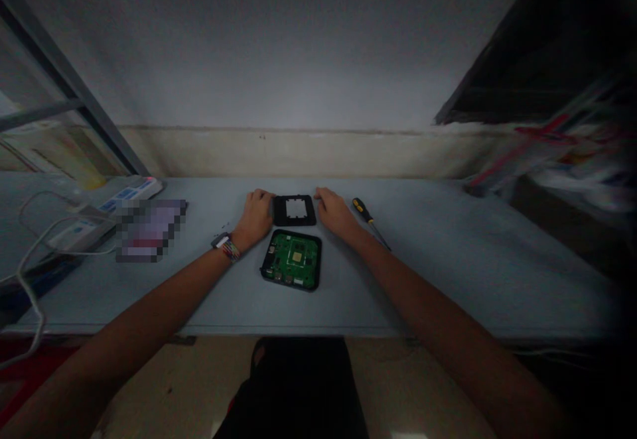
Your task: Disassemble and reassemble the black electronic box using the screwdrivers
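Note:
My left hand point(256, 215) rests on the table at the left edge of a black cover point(280, 212), its fingertips touching or very near it. The fingers are loosely bent, not plainly gripping. My right hand point(336, 213) lies by the cover's right edge, fingers loosely bent and holding nothing I can see. The cover lies flat, a silvery metal plate point(297, 209) on its upturned face. Nearer me sits an open black device case point(317, 273) with a green circuit board point(283, 256) inside. Right of my right hand lies a yellow-and-black screwdriver point(363, 211).
Tiny dark bits, perhaps screws point(222, 228), lie left of my left hand. Farther left are a blurred-out phone-like object point(152, 227), a white power strip point(127, 197) and white cables point(30, 286). A wall point(308, 154) closes the table's back. Blurred items point(562, 154) stand at the right.

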### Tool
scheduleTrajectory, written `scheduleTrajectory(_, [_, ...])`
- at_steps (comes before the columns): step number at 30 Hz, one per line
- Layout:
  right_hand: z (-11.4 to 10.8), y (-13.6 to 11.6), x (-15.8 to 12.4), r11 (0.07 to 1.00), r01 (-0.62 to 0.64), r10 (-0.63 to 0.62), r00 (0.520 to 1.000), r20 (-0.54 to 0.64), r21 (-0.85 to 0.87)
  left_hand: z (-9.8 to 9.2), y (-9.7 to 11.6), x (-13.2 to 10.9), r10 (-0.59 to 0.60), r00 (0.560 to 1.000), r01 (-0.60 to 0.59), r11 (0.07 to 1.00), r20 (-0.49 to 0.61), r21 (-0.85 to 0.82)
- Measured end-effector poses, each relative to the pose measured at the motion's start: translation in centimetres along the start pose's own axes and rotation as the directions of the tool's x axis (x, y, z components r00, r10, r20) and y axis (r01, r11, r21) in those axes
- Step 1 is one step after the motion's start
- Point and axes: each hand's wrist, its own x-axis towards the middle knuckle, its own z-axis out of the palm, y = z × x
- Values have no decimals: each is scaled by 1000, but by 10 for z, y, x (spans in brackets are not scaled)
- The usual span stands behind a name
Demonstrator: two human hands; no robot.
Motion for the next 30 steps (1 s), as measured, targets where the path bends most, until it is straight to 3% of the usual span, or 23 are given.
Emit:
scheduleTrajectory(9, [-6, -12, -5, 998, -46, 46, 999, -5, -43, 1, -3, -1, -4, 999, 4, 1000, -47, -5])
scheduleTrajectory(23, [-12, -27, -7, 998, -57, 56, 998, -37, -28, -2, -2, 0, -16, 1000, 15, 999, -14, -36])
scheduleTrajectory(30, [-12, -34, -6, 994, -102, 103, 994, -30, 44, -5, -4, 1, -14, 1000, 9, 988, -27, -156])
